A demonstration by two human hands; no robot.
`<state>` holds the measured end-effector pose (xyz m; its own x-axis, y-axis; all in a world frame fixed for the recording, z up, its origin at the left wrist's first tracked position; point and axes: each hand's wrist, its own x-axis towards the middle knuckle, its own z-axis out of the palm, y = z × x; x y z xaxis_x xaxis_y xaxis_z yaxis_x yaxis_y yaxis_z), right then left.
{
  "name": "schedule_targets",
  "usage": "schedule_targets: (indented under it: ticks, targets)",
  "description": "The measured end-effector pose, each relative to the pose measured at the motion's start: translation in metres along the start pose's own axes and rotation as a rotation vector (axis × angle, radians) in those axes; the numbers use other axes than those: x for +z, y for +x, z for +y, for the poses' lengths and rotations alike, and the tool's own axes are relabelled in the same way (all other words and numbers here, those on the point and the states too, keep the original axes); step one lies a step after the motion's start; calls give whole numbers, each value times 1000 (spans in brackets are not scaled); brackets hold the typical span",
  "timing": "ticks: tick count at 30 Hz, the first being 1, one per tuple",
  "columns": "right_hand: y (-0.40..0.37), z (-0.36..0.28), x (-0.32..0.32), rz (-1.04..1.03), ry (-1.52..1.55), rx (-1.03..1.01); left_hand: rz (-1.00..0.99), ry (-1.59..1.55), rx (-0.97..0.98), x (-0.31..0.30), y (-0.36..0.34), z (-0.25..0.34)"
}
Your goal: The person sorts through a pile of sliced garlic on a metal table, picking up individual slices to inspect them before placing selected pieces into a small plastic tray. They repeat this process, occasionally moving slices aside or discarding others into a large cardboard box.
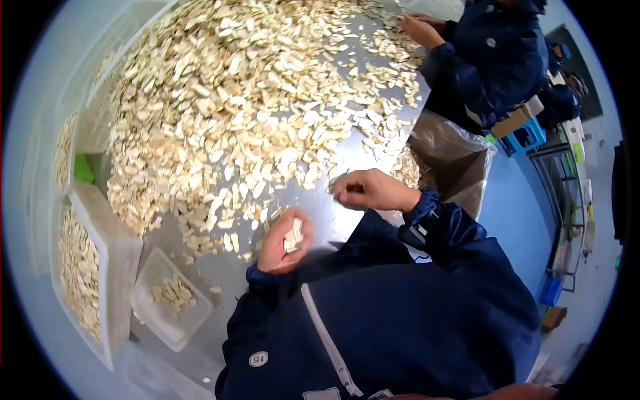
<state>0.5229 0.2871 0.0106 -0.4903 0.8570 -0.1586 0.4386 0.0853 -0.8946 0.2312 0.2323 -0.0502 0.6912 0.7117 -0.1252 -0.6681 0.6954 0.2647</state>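
Note:
Pale dried slices (pixel 253 120) are heaped and scattered over a shiny metal table (pixel 327 213). My left hand (pixel 283 243), palm up near the table's front edge, has its fingers curled around a few pale slices (pixel 293 235). To its right, my right hand (pixel 365 189) hangs over the table's edge area with bent fingers pressed together; whatever may be between the fingertips is too small to make out. Loose slices lie just beyond both hands.
A small clear tray (pixel 143 300) with some slices stands at lower left, beside a large white bin (pixel 120 267) of slices. A plastic-lined box (pixel 460 167) is at the right edge. A co-worker's hands (pixel 423 30) are at the upper right.

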Motion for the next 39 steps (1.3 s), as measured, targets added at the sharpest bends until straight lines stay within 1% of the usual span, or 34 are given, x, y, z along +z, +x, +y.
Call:
schedule_targets:
  ticks: [2, 3, 4, 6, 8, 9, 10, 12, 16, 18, 19, 22, 23, 24, 26, 28, 29, 30, 32, 34, 35, 38, 39]
  targets:
    - [6, -5, -16, 228, -331, 133, -30, 1, -5, 1, -1, 2]
    - [10, -2, -14, 344, -435, 70, -26, 24, 11, 2, -1, 0]
    - [16, -2, -12, 372, -501, -48, -18, 46, 26, 4, 0, 0]
    - [28, -17, 7, 301, -307, -113, -73, 42, 42, 7, 4, 0]
    - [45, -29, 27, 311, -406, -409, -76, 39, 66, 6, 1, -1]
    - [50, -36, 33, 269, -462, -412, -51, 60, 64, 6, 1, -1]
    - [54, -32, 35, 306, -487, -414, 55, 98, 69, 8, -3, -2]
    - [65, -18, 33, 353, -534, -449, 46, 166, 27, 11, -1, 4]
    - [52, -12, -3, 439, -708, -296, 93, 103, 15, 24, -1, 5]
    - [44, -19, -8, 437, -668, -246, 78, 120, 13, 23, -2, 6]
    - [44, -19, -6, 423, -681, -258, 66, 132, 12, 23, -2, 7]
    - [59, -30, 18, 364, -549, -270, 34, 127, -5, 21, -1, 7]
    - [67, -39, 23, 343, -568, -308, 43, 129, -8, 21, -1, 6]
    - [75, -48, 30, 377, -598, -341, 51, 132, -7, 21, -1, 6]
    - [91, -48, 42, 389, -666, -356, 72, 131, 0, 23, -2, 7]
    - [95, -44, 43, 298, -698, -363, 101, 113, 22, 28, -4, 7]
    - [93, -42, 43, 313, -702, -407, 141, 138, 29, 30, -6, 7]
    - [92, -43, 42, 341, -668, -427, 108, 232, 63, 30, -7, 8]
    - [81, -47, 33, 339, -694, -358, 132, 181, 26, 30, -8, 8]
    - [75, -45, 23, 382, -753, -290, 84, 198, 29, 26, -7, 7]
    - [72, -46, 20, 375, -788, -119, 60, 210, 26, 25, -7, 7]
    - [74, -55, 26, 475, -871, -237, 50, 173, 8, 28, -7, 8]
    - [77, -60, 31, 459, -883, -231, 43, 170, 9, 27, -7, 9]
